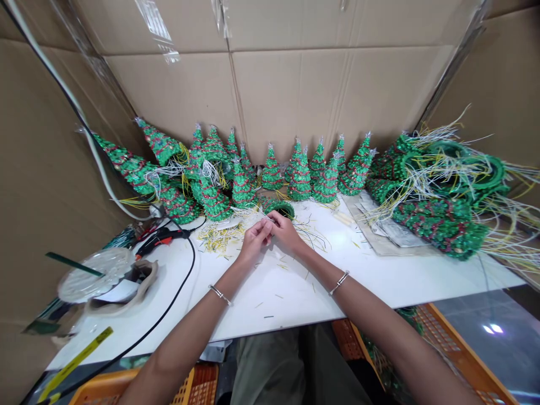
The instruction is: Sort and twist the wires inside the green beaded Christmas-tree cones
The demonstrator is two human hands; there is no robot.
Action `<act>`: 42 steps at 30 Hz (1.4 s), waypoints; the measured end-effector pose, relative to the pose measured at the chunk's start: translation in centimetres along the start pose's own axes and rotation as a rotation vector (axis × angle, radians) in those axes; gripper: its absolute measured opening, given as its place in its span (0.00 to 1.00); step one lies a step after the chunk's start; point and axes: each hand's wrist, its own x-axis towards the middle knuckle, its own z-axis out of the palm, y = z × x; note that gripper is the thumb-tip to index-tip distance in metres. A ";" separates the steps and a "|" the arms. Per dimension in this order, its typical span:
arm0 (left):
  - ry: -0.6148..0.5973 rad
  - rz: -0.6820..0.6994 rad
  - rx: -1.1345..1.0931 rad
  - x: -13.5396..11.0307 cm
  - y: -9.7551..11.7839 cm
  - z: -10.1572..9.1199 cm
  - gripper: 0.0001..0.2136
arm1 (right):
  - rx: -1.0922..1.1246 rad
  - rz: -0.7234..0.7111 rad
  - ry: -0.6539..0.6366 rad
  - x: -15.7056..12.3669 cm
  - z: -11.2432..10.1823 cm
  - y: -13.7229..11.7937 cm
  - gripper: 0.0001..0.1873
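My left hand [255, 239] and my right hand [283, 229] meet over the middle of the white table, thumbs and fingers pinched together. Thin pale wires [265, 217] show at the fingertips; their ends are hidden by the fingers. Right behind the hands a small green tinsel Christmas tree [287, 209] lies on its side, its hollow round base facing me. Whether my fingers touch its rim I cannot tell. Clipped yellow, white and green wire bits [221, 239] lie scattered left of my left hand and around both hands.
Several small tinsel trees [300, 180] with silver stars stand along the cardboard wall [295, 95]. More trees with long loose wires [439, 219] are piled at the right. At the left lie a black glue gun [156, 241], its cable and a clear plastic lid [97, 273]. Orange crates [468, 360] sit below.
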 end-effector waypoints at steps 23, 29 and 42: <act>0.046 0.035 0.026 -0.3 -0.4 0.7 0.23 | 0.019 0.014 0.008 -0.3 0.6 -1.0 0.19; 0.042 -0.007 -0.031 -0.3 -0.1 1.0 0.25 | 0.020 0.019 0.013 -0.4 0.8 -1.1 0.20; 0.018 -0.071 -0.165 -0.4 0.1 1.3 0.25 | 0.026 0.053 0.023 -0.4 0.8 -0.8 0.20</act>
